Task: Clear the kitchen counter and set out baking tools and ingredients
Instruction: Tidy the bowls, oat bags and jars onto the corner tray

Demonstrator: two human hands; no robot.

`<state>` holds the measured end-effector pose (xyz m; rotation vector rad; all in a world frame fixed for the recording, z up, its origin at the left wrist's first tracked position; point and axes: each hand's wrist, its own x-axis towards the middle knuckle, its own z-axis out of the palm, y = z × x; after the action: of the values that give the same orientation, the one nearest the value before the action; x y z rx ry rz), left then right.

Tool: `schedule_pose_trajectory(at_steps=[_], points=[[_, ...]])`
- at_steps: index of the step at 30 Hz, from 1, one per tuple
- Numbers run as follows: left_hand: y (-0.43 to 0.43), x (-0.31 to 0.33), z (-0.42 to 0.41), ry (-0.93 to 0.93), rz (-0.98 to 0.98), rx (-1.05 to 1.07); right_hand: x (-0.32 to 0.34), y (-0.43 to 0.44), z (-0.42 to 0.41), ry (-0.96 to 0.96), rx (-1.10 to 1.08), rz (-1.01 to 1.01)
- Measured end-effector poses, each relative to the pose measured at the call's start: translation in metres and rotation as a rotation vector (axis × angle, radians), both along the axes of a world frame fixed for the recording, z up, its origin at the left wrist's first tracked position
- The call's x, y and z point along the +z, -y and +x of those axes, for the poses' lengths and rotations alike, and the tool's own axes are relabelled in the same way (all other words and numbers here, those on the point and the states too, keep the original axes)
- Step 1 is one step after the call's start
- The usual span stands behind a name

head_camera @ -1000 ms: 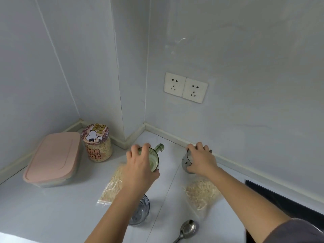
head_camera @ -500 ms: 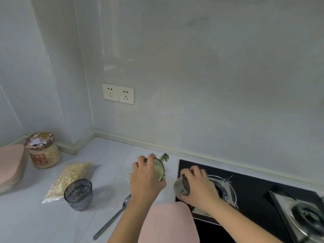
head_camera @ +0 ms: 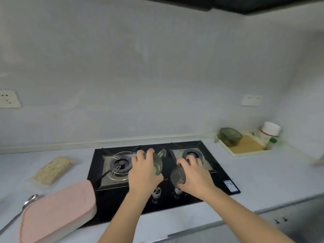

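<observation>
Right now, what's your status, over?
Left hand grips green cup; right hand grips grey cup. Both over the stove. Pink box at stove's left corner.

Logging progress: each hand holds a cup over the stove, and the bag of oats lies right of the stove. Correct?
Not quite: in the head view the bag of oats lies left of the stove, not right. The rest stands.
</observation>
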<state>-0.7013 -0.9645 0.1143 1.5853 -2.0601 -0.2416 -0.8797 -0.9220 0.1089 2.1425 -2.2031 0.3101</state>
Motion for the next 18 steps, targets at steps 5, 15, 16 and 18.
schedule_pose_trajectory(at_steps=[5, 15, 16, 18], points=[[-0.014, 0.008, -0.102, 0.042, -0.028, -0.174, 0.001, -0.048, -0.093, 0.03, -0.19, -0.015], [-0.008, -0.01, -0.323, 0.06, -0.016, -0.454, -0.001, -0.088, -0.29, 0.043, -0.476, -0.029], [-0.005, -0.014, -0.337, 0.065, -0.009, -0.465, 0.0, -0.087, -0.301, 0.035, -0.49, -0.029], [0.008, -0.017, -0.389, 0.052, 0.005, -0.491, 0.004, -0.082, -0.35, -0.011, -0.504, -0.034]])
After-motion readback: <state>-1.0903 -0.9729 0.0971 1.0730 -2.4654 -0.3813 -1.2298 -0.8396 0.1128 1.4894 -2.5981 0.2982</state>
